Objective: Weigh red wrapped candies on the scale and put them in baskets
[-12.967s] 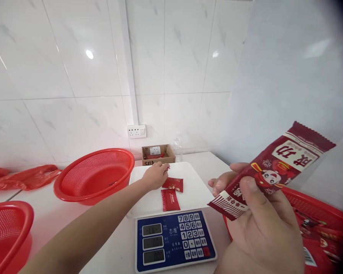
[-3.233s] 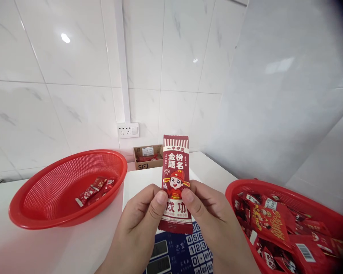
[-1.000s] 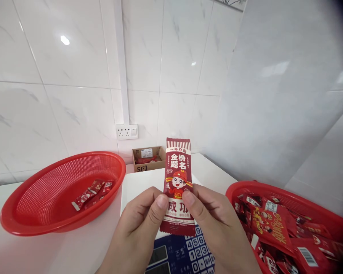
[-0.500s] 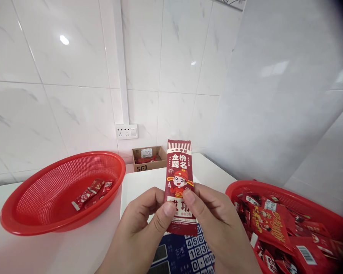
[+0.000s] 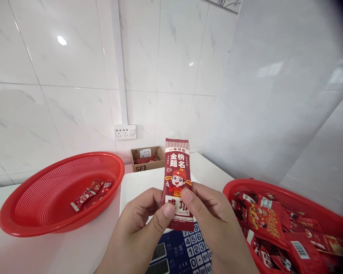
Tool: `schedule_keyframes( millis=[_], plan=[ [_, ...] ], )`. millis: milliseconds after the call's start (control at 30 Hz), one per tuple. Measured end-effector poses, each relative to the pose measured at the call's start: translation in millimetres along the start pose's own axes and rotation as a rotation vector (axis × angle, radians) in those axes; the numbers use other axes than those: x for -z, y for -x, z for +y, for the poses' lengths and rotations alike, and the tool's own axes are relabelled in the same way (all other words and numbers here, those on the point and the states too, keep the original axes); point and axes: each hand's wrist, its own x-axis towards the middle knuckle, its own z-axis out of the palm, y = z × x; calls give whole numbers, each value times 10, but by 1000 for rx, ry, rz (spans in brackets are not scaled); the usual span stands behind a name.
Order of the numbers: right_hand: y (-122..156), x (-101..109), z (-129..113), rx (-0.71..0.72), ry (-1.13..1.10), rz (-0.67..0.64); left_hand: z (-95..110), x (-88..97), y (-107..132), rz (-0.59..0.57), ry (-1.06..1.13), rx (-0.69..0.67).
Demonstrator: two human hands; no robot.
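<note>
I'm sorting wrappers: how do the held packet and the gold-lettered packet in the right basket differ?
The held packet is maroon with cream panels; the gold-lettered packet is brighter red. The held packet is gripped by the left hand and right hand; the gold-lettered packet lies in the right basket. Both are reddish wrappers.

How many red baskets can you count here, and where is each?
2. The left basket, with a few packets inside, stands left of the held packet; the right basket, heaped with packets, is partly cut off. Others may be out of view.
</note>
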Motion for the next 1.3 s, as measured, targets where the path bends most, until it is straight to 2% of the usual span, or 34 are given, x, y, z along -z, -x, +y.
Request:
schedule_keyframes(
  millis=[267, 367, 467, 567, 733, 1033, 1200, 1300],
  plan=[
    [9, -21, -28, 12, -37, 76, 17, 10, 15, -33, -34, -15],
    [11, -40, -58, 4, -80, 110, 31, 6, 21, -95, -42, 23],
    [9, -45, -71, -7, -152, 83, 44, -7, 14, -126, -40, 61],
    [5, -27, -56, 7, -147, 77, 57, -31, 12, -106, -15, 70],
    [5, -2, -42, -13, -107, 67, 81, -80, 38, 2, 16, 90],
    [16, 5, -42, -34, -111, 55, 75, -81, 51, 9, 16, 124],
    [11, 8, -32, -27, -98, 60, 57, -59, 54, -47, -3, 109],
    [8, 8, -23, -13, -102, 63, 55, -55, 57, -40, -3, 112]
  ],
)
